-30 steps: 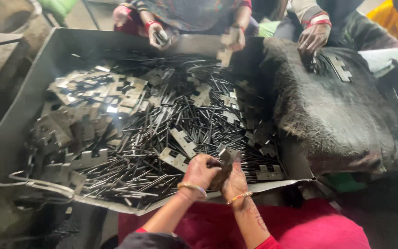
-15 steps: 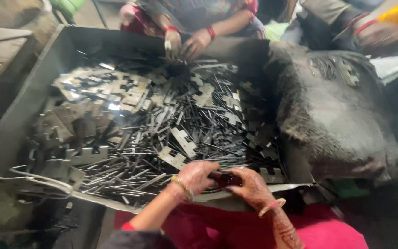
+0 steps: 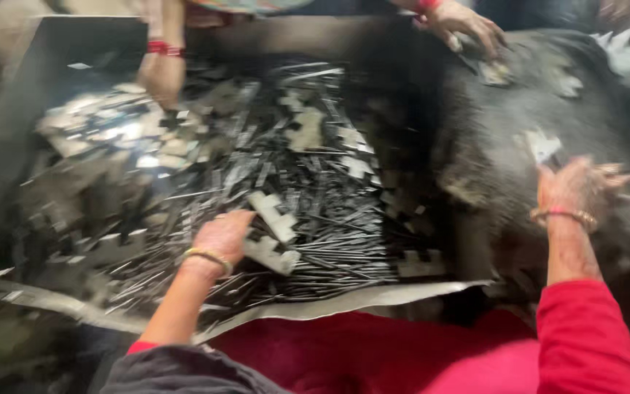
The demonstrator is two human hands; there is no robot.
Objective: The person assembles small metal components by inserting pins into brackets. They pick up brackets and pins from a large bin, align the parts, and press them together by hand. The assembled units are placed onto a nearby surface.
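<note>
- Head view only — looking steeply down and forward over a tray [image 3: 9,153] of metal parts.
- Close in, hands near bottom edge.

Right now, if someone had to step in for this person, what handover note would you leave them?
Left hand rests palm down on the heap of thin metal strips in the grey tray, beside a notched plate.
Right hand is over the dark cloth at the right, with a pale notched piece at its fingertips; blur hides the grip.
A few pieces already lie on the cloth. Most metal remains in the tray. Other people's hands work the far side.
</note>
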